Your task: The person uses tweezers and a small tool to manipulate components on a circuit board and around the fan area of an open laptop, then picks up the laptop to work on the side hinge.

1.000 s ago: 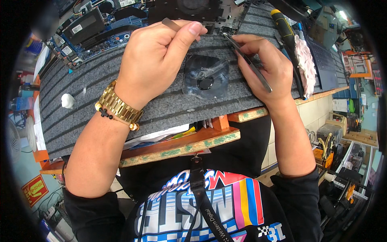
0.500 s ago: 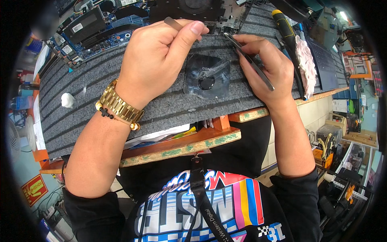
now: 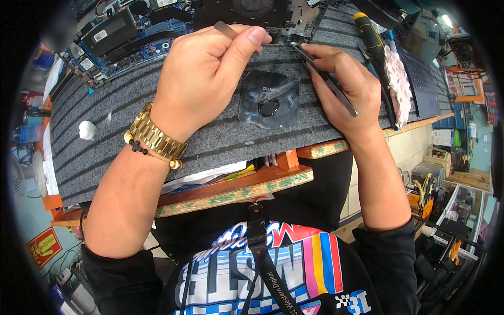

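Note:
My right hand is closed around a pair of dark metal tweezers, whose tips touch or nearly touch a small metal part at the near edge of an opened black laptop case. Opposite it, my left hand is closed on a thin flat metal tool. Only that tool's blunt end shows; its working end is hidden behind my fingers. On the mat between my wrists lies a dark square sheet with a glossy black blob on it.
A ribbed grey mat covers the bench. Far left sits a blue circuit board, with a white lump nearer me. Right are a yellow-black screwdriver, a pinkish crumpled cloth and a laptop keyboard. An open drawer juts out below.
Almost nothing differs. My right hand and its tweezers have shifted very slightly left; my left hand stays in place.

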